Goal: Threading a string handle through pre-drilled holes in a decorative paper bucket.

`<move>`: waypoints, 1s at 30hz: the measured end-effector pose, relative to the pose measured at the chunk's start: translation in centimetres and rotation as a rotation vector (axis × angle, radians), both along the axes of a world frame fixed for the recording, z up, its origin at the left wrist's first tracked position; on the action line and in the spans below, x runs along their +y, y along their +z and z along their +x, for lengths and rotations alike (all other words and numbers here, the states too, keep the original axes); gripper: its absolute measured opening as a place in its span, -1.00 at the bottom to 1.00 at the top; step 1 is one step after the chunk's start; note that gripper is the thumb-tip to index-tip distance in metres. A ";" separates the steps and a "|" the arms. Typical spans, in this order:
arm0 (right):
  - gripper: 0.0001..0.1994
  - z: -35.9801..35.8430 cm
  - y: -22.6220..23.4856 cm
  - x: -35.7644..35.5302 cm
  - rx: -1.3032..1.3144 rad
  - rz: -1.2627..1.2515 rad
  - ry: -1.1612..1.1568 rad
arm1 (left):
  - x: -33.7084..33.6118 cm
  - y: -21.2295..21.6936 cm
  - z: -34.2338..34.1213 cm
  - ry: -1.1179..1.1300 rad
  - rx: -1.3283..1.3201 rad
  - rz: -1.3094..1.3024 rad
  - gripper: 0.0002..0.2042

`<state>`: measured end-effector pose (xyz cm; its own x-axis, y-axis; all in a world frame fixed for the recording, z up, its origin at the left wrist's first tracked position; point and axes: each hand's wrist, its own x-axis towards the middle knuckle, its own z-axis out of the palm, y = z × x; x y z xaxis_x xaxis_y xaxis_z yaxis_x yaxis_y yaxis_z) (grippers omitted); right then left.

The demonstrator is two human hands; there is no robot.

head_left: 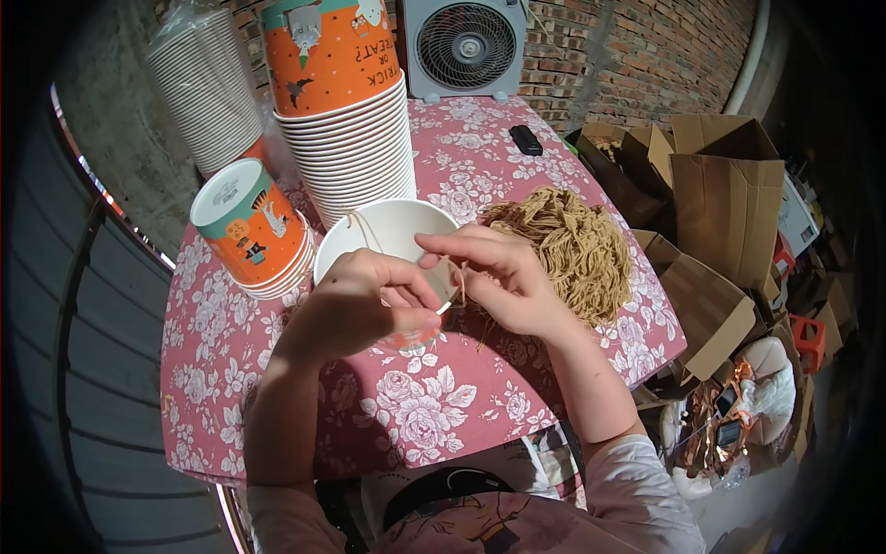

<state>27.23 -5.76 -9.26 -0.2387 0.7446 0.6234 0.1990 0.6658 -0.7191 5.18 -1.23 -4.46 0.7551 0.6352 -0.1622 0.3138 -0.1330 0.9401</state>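
An open white paper bucket (399, 222) with an orange printed outside lies tilted in front of me, its mouth facing up. A thin tan cord (366, 231) loops over its far rim and hangs inside. My left hand (374, 300) is closed at the near side of the bucket, thumb and fingers pinching its rim. Just right of it, my right hand (508, 282) pinches a tan cord end (461, 284) between thumb and fingers. A shaded tan patch shows between the two hands; its kind is unclear. A heap of cut tan cords (572, 254) lies beside my right hand.
A tall stack of nested buckets (346, 120) and a shorter upside-down stack (249, 231) stand at the left, with a plastic-wrapped stack (205, 88) behind. A grey fan (466, 46) and a black object (526, 140) are farther back. Cardboard boxes (724, 212) crowd the right.
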 end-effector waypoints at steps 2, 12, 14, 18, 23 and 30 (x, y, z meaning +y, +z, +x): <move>-0.48 0.2 0.1 -0.2 -0.057 0.002 0.036 | -0.4 -0.4 0.4 0.022 -0.038 0.054 -0.86; -0.49 -0.5 -1.0 0.5 0.007 0.079 -0.065 | -1.6 -0.5 1.3 0.117 -0.043 0.236 -0.87; -0.49 -0.6 -0.9 0.4 -0.004 0.041 -0.064 | -2.1 -0.8 1.2 0.107 -0.053 0.383 -0.87; -0.48 -0.8 -1.0 0.3 0.135 -0.102 -0.063 | -3.2 0.4 2.2 0.120 -0.069 0.458 -0.86; -0.46 -0.3 -1.4 0.6 0.100 -0.052 -0.042 | -2.9 -0.8 2.1 0.062 -0.149 0.660 -0.84; -0.45 -0.6 -1.2 0.5 0.128 -0.112 -0.053 | -2.0 -1.5 1.5 0.005 -0.149 1.131 -0.82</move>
